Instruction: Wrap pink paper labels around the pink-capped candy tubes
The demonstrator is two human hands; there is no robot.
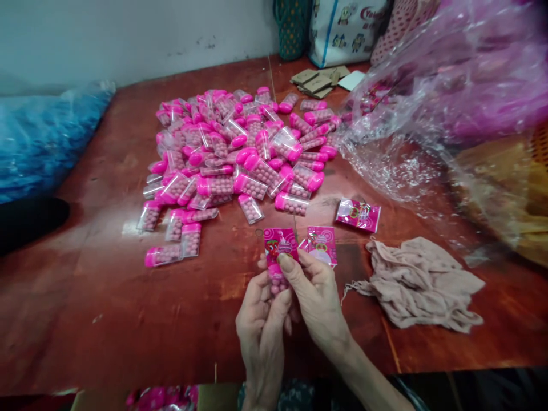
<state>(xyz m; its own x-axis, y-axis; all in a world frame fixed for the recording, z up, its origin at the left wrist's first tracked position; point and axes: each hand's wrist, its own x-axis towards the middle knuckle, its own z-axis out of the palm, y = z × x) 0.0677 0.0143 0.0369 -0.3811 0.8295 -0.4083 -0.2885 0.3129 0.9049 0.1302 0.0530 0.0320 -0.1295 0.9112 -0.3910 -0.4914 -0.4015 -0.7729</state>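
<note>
Near the table's front edge, my left hand [262, 319] is closed around the lower part of a small clear candy container [277, 286] filled with pink balls. My right hand [319, 297] pinches a pink printed wrapper sleeve [280, 242] over the container's upper end, thumb on its front. The sleeve covers that end, so the cap is hidden. Just behind my right fingers lies another pink sleeve [322, 244], partly covered by them. A further pink sleeve [358, 215] rests to the right. Beyond my hands spreads a large heap of candy containers [231, 148] with pink caps.
A crumpled beige cloth [422, 282] lies right of my hands. Clear plastic film [411, 114] covers the right side, and a blue bagged pile [47, 134] is at left. Cardboard pieces [319, 81] and a white printed bag [342, 31] stand at the back.
</note>
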